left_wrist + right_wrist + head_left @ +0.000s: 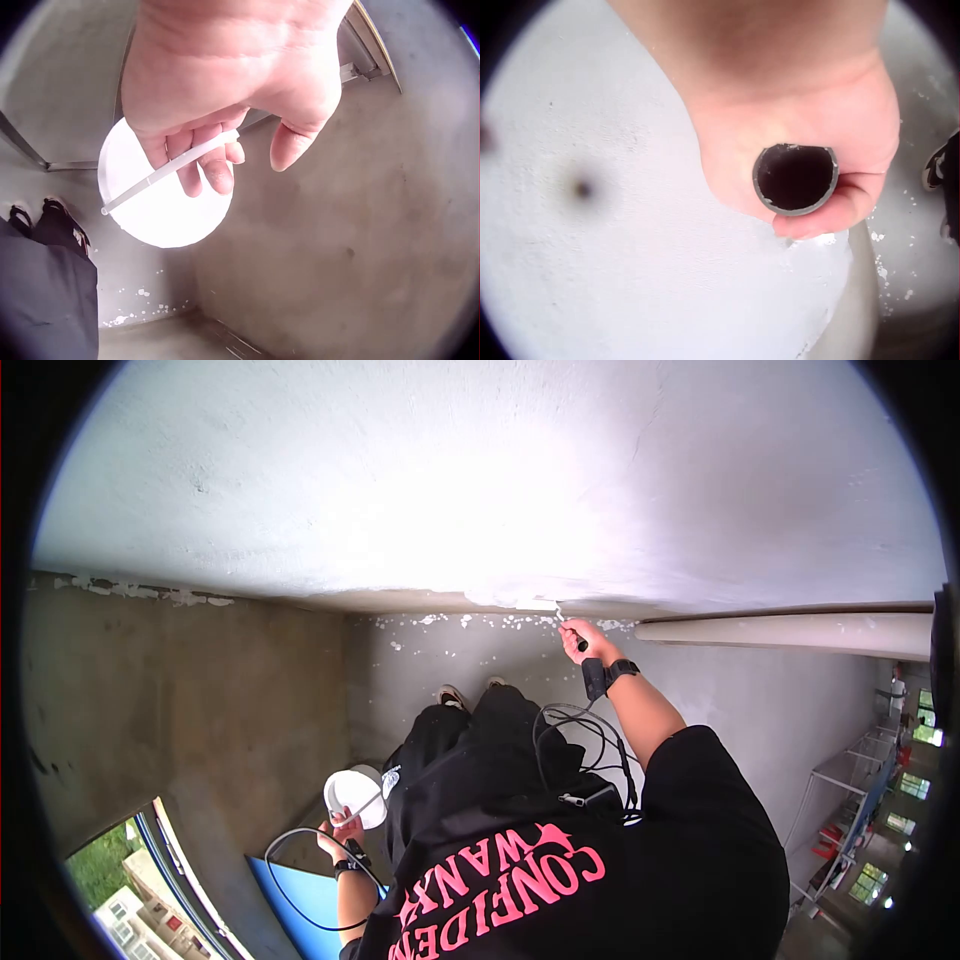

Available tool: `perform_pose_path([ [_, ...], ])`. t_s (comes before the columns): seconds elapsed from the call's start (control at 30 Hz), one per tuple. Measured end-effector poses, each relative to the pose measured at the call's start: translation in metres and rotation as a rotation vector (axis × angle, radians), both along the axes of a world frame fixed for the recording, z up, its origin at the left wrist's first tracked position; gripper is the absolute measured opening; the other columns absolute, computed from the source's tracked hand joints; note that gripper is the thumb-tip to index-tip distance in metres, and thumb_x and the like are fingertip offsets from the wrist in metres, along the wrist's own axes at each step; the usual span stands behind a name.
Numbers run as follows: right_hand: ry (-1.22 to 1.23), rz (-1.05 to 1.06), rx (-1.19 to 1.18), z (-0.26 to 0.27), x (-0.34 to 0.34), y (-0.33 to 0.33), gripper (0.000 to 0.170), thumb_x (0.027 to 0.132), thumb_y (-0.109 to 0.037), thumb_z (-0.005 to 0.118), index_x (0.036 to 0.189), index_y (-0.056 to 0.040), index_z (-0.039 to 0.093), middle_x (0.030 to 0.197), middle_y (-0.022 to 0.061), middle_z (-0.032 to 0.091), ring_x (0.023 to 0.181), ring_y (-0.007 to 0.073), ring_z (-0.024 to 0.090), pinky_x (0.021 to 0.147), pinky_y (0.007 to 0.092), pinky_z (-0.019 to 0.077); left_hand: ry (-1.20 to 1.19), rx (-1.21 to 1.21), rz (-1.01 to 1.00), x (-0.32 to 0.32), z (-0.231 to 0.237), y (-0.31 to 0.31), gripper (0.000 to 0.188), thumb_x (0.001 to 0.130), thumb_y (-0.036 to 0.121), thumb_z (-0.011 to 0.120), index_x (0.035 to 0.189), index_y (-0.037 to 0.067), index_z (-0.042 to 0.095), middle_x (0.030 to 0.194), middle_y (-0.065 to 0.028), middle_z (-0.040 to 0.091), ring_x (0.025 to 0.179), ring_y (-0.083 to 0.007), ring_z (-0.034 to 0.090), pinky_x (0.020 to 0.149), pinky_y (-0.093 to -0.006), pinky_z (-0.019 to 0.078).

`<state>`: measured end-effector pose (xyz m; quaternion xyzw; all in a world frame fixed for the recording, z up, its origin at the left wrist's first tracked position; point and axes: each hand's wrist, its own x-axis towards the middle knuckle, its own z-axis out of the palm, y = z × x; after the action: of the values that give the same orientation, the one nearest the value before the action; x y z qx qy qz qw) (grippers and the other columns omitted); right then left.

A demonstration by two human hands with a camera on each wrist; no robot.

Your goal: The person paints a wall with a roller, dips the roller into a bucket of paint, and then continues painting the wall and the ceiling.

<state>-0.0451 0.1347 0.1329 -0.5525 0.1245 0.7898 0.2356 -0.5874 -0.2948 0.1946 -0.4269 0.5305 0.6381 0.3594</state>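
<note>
In the head view, my right hand [588, 636] reaches up to the white wall [400, 490] and grips what looks like a paint roller by its dark handle [582, 646]. The roller's thin bent frame [558, 612] meets the wall low down, close to the floor line. From the right wrist, the handle's hollow round end [795, 180] faces the camera and hides the rest of the tool. Lower left, my left hand [344, 832] holds a white bucket [372, 812]. Its fingers hook under the bucket's pale tube-shaped handle [150, 180]; the bucket hangs below the palm.
White splatters [400, 645] dot the grey floor along the wall. A thick pale pipe [790, 633] runs along the base at right. Black cables [590, 735] loop from the right wrist to the torso. A window [130, 880] and a blue panel [300, 890] lie at lower left.
</note>
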Motion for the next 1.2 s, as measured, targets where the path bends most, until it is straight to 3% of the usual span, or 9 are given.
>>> perform_pose_path([
  [0.33,0.086,-0.054,-0.012,0.138,0.02,-0.015,0.015,0.089,-0.013,0.059,0.095,-0.003,0.051,0.06,-0.0058,0.048,0.044,0.002,0.04,0.036,0.0154,0.0358,-0.108,0.001,-0.02,0.002,0.01,0.034,0.026,0.077,0.03,0.049,0.084,0.004,0.052,0.072,-0.0046,0.059,0.091,-0.0284,0.064,0.081,-0.0445,0.0479],
  [0.43,0.092,-0.064,-0.014,0.165,0.024,-0.014,0.015,0.089,-0.013,0.059,0.097,-0.0027,0.051,0.06,-0.0059,0.048,0.043,0.0017,0.04,0.036,0.0154,0.0357,-0.165,0.01,-0.011,-0.005,-0.006,0.036,0.026,0.078,0.029,0.049,0.085,0.005,0.052,0.074,-0.0035,0.059,0.095,-0.0283,0.063,0.082,-0.0448,0.0448],
  [0.57,0.103,-0.076,-0.029,0.172,0.023,-0.012,0.014,0.089,-0.012,0.058,0.096,-0.0027,0.051,0.06,-0.006,0.047,0.044,0.0017,0.04,0.036,0.0156,0.0358,-0.136,-0.048,0.058,-0.006,-0.003,0.051,0.031,0.078,0.03,0.05,0.097,0.006,0.051,0.079,-0.0021,0.06,0.1,-0.029,0.061,0.086,-0.0458,0.0407],
  [0.67,0.11,-0.094,-0.014,0.154,0.018,-0.014,0.013,0.09,-0.012,0.058,0.095,-0.003,0.05,0.06,-0.006,0.047,0.044,0.0018,0.04,0.036,0.0156,0.0361,-0.113,0.01,-0.085,-0.009,-0.013,0.037,0.032,0.078,0.031,0.049,0.099,0.007,0.051,0.082,-0.0019,0.061,0.099,-0.0285,0.061,0.087,-0.0467,0.0402],
  [0.83,0.139,-0.064,0.031,0.095,0.015,-0.016,0.012,0.091,-0.015,0.057,0.091,-0.0053,0.049,0.059,-0.0057,0.047,0.044,0.0026,0.041,0.037,0.016,0.0358,-0.059,0.042,-0.106,-0.01,0.007,0.036,0.031,0.078,0.033,0.048,0.094,0.007,0.053,0.083,-0.0027,0.062,0.098,-0.0273,0.062,0.09,-0.0459,0.0407],
  [0.9,0.137,-0.074,-0.024,0.072,0.011,-0.016,0.015,0.092,-0.016,0.054,0.082,-0.0063,0.049,0.057,-0.0052,0.046,0.045,0.0041,0.041,0.039,0.0167,0.0359,-0.053,-0.004,-0.142,-0.016,0.008,0.033,0.031,0.079,0.034,0.048,0.094,0.007,0.053,0.086,-0.0033,0.063,0.097,-0.0277,0.062,0.089,-0.0461,0.0421],
  [1.03,0.137,-0.082,-0.061,0.011,-0.002,-0.006,0.016,0.092,-0.016,0.054,0.081,-0.007,0.048,0.057,-0.0053,0.046,0.045,0.0045,0.042,0.039,0.0173,0.0336,-0.004,-0.027,-0.045,-0.01,0.014,0.037,0.032,0.079,0.035,0.048,0.095,0.008,0.051,0.093,-0.0045,0.064,0.101,-0.0294,0.062,0.09,-0.0479,0.043],
  [1.2,0.13,-0.088,-0.112,-0.079,-0.014,0.011,0.014,0.091,-0.015,0.056,0.082,-0.0052,0.051,0.057,-0.0046,0.049,0.043,0.0039,0.045,0.037,0.0167,0.0368,0.033,-0.076,-0.069,-0.007,-0.017,0.023,0.026,0.076,0.033,0.048,0.077,0.007,0.052,0.082,-0.0042,0.062,0.102,-0.0274,0.061,0.092,-0.0462,0.042],
])
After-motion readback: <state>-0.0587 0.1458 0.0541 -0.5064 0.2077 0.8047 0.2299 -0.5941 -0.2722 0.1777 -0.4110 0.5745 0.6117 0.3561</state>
